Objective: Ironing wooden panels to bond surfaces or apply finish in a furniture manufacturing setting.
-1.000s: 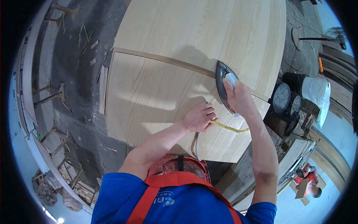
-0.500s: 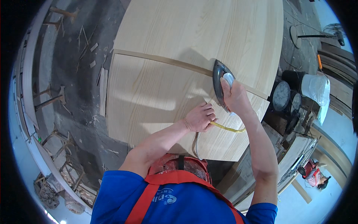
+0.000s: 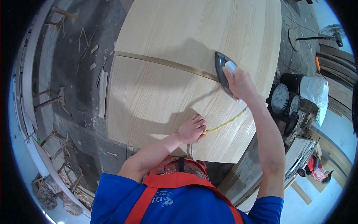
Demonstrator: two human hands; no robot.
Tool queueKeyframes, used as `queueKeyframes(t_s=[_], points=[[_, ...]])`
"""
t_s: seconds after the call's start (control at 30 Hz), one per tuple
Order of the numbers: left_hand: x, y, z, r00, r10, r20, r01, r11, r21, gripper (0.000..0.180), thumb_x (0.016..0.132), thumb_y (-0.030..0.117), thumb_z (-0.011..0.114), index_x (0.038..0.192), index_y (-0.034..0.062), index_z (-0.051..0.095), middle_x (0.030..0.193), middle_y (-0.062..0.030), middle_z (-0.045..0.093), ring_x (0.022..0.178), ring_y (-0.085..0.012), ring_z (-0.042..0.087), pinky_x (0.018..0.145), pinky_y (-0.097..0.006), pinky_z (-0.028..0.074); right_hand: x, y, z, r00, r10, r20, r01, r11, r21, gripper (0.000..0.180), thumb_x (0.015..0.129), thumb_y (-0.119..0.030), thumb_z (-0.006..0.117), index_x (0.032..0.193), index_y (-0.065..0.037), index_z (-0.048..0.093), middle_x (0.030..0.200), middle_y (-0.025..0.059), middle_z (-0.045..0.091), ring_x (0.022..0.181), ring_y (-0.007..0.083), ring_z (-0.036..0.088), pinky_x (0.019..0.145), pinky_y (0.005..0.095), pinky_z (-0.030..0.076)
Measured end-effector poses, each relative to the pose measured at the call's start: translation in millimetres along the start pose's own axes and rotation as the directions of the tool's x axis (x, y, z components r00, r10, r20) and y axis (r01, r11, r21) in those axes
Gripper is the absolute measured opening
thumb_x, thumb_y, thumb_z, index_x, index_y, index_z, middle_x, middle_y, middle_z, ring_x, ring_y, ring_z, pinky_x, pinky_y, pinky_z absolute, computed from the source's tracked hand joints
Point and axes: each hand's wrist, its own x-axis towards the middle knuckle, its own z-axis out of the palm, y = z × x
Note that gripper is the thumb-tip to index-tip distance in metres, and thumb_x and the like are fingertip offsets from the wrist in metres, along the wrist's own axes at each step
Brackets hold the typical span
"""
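"Under the right hand (image 3: 241, 84), what's there?"

"An iron (image 3: 222, 72), gripped by its handle (image 3: 230, 67), over the strip (image 3: 164, 62) between two wood sheets (image 3: 149, 97). I can't tell whether its underside touches."

"And the left hand (image 3: 192, 129)?"

"Closed around the yellow cord (image 3: 227, 123) running toward the right. I'd hold that clear and the iron level, pressing evenly to avoid scorching."

Our blue T-shirt (image 3: 197, 206) under a red apron (image 3: 179, 180)
We see short sleeves (image 3: 265, 210), wide red straps (image 3: 140, 206), a pale chest print (image 3: 167, 201) and a black strip (image 3: 181, 165) down the apron's glossy front.
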Motion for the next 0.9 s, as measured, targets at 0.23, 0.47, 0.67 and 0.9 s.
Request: queueKeyframes(t_s=[0.23,0.47,0.67,0.9], points=[[-4,-2,5,1.000,-0.020,-0.023,0.019,0.999,-0.036,0.027,0.077,0.017,0.080,0.095,0.0094,0.062,0.108,-0.0057,0.058,0.109,-0.0298,0.059,0.097,-0.046,0.050,-31,5,19,0.996,-0.078,-0.042,0.076,0.996,-0.035,0.059,0.111,-0.046,0.059,0.090,0.008,0.064,0.082,0.0391,0.067,0.085,0.0593,0.068,0.072,0.0619,0.055],[-6,0,2,0.999,-0.031,-0.030,0.029,0.998,-0.060,0.022,0.083,0.020,0.080,0.091,0.0081,0.064,0.105,-0.0065,0.061,0.107,-0.0284,0.060,0.098,-0.045,0.050,-4,4,3,0.995,-0.097,0.006,0.098,0.992,-0.082,0.056,0.110,-0.046,0.060,0.093,0.007,0.065,0.088,0.0373,0.069,0.092,0.0567,0.070,0.076,0.0611,0.055],[9,6,-5,0.986,-0.150,-0.069,0.138,0.979,-0.153,0.018,0.090,0.018,0.077,0.087,0.0070,0.063,0.096,-0.0061,0.065,0.100,-0.0267,0.062,0.094,-0.044,0.050,51,-8,-23,0.996,-0.059,-0.067,0.053,0.995,-0.082,0.063,0.113,-0.046,0.055,0.087,0.011,0.067,0.078,0.0373,0.067,0.083,0.0567,0.071,0.068,0.0582,0.057],[0,5,-3,0.993,-0.117,-0.030,0.108,0.971,-0.212,0.018,0.089,0.014,0.077,0.083,0.0073,0.062,0.097,-0.0053,0.068,0.101,-0.0276,0.063,0.095,-0.044,0.049,10,-6,12,1.000,0.003,-0.022,-0.004,0.999,-0.032,0.068,0.113,-0.049,0.052,0.084,0.011,0.067,0.073,0.0373,0.066,0.084,0.0558,0.072,0.071,0.0585,0.057]])
